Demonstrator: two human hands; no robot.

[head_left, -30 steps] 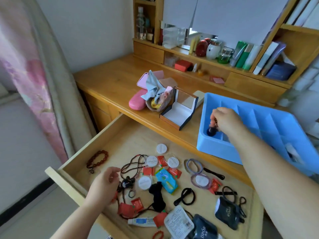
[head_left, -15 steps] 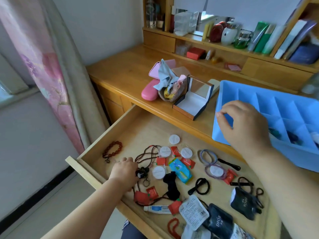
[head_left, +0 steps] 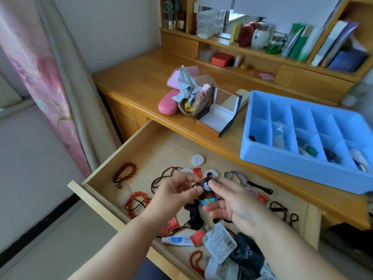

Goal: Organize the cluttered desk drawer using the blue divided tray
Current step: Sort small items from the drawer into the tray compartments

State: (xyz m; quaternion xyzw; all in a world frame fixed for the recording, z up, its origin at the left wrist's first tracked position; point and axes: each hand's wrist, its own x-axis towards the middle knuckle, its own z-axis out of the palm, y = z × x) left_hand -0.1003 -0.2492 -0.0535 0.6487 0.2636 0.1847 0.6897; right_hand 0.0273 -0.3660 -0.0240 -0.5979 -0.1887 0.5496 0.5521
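Both hands met above the middle of the open drawer (head_left: pixel 105 185). The left hand (head_left: pixel 173 196) pinched a small dark beaded trinket (head_left: pixel 205 184) between thumb and fingertips, the other fingers loosely curled. The right hand (head_left: pixel 236 205) touched the same trinket from the other side with thumb and forefinger, its remaining fingers relaxed and half spread below. Whether the right hand truly gripped it or only steadied it could not be told.

The blue divided tray (head_left: pixel 282 158) sat on the desktop (head_left: pixel 141 77) to the right, its near edge hanging over the drawer. A few of its front compartments held small items, among them a clear packet and a green piece; the back row looked bare.

In the drawer, a brown bead bracelet (head_left: pixel 125 171) lay near the left wall and a red bead bracelet (head_left: pixel 136 203) just in front of it. A white round lid (head_left: pixel 197 159) lay near the back. A black scrunchie (head_left: pixel 194 216) lay under the hands, a small white tube (head_left: pixel 178 239) near the front edge, and a black pouch (head_left: pixel 247 253) printed DPOR at the front right. Grey hair ties (head_left: pixel 236 176) lay right of the hands.

On the desktop, a pink case (head_left: pixel 167 104) lay beside an open gift box (head_left: pixel 219 114).
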